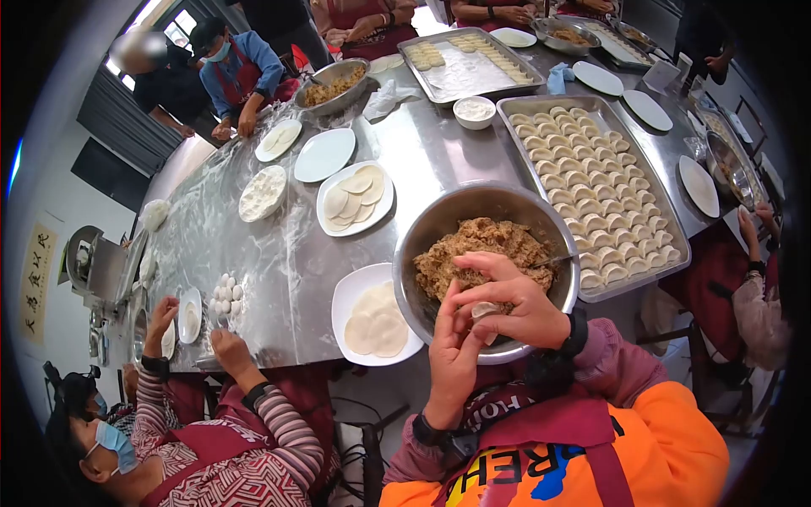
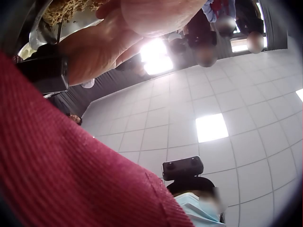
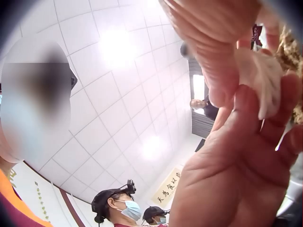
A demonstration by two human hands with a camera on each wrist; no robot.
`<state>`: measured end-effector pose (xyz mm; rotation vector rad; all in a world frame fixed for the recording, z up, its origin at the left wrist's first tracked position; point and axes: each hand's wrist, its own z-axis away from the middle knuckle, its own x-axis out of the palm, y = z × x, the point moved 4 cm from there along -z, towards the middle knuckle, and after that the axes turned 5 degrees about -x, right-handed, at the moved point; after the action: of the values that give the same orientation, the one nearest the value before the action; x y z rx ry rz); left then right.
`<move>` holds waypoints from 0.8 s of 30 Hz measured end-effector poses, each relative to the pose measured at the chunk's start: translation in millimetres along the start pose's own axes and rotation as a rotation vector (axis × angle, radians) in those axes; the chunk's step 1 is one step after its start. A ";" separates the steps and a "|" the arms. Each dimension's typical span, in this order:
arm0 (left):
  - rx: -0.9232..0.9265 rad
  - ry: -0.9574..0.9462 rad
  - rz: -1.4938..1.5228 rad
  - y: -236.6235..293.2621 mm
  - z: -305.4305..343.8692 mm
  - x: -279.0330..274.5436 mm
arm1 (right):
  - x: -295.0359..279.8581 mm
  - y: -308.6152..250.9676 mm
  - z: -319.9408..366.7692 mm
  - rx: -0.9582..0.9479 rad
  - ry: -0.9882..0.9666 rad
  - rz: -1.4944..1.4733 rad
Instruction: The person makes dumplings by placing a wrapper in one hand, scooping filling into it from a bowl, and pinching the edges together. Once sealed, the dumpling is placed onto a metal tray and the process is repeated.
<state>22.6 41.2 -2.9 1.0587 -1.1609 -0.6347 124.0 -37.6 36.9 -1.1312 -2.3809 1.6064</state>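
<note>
Both hands meet over the near rim of a steel bowl (image 1: 401,253) of brown minced filling (image 1: 481,241). Between them is a pale dumpling (image 1: 485,311), its folded dough edge (image 3: 266,85) visible in the right wrist view. My left hand (image 1: 452,372) holds it from the left with raised, bent fingers. From the right, my right hand (image 1: 528,304) pinches its edge between thumb and fingers. The left wrist view shows hand and sleeve close up, with the dumpling hidden.
Left of the bowl sits a plate of round wrappers (image 1: 376,321); another wrapper plate (image 1: 353,198) lies behind. A tray (image 1: 604,291) holding rows of dumplings stands at right. Beside me at left, another person's hand (image 1: 230,348) is near small dough pieces (image 1: 226,296).
</note>
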 end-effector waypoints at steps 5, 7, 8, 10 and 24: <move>-0.008 0.066 0.028 0.3 5.8 -0.2 | 5.1 2.0 1.0 -0.085 -0.036 -0.025; -0.054 0.087 0.071 -3.1 6.8 -0.4 | 6.7 1.4 2.4 -0.116 -0.010 -0.011; -0.074 0.089 0.097 -5.9 6.9 0.7 | 6.4 -0.4 3.6 -0.109 0.000 -0.016; -0.085 0.075 0.137 -7.0 7.0 4.1 | 3.2 -5.0 5.5 -0.043 0.029 -0.069; -0.079 0.062 0.289 -15.8 1.8 21.0 | -8.3 4.1 28.6 0.067 0.187 -0.305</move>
<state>29.3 16.3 -8.5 0.8181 -1.1969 -0.4137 120.2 -64.1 23.3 -0.8170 -2.2321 1.4028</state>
